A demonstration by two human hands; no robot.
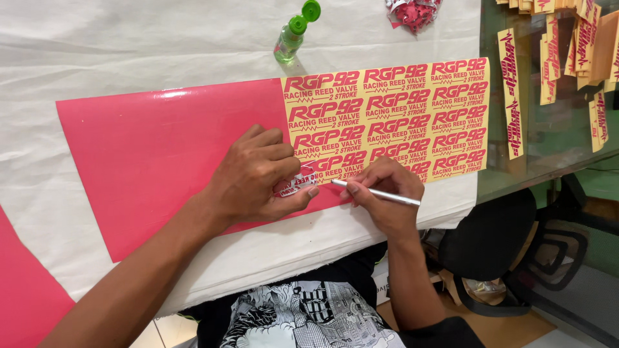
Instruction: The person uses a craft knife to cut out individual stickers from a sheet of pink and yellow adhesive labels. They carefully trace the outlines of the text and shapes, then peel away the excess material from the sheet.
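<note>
A long pink vinyl sheet (161, 148) lies on a white cloth-covered table (129, 45). Its right part is weeded down to a yellow backing with rows of pink lettered decals (412, 109). My left hand (258, 174) rests on the sheet and pinches a crumpled strip of peeled pink vinyl (295, 183) between thumb and fingers. My right hand (383, 193) holds a thin silver craft knife (377, 193) like a pen, its tip pointing left toward the peeled strip at the lower edge of the decals.
A small clear bottle with a green flip cap (293, 35) lies above the sheet. A wad of pink vinyl scraps (412, 13) sits at the top. Cut yellow decal strips (512, 90) lie on a glass surface at right. Another pink sheet (26, 290) shows lower left.
</note>
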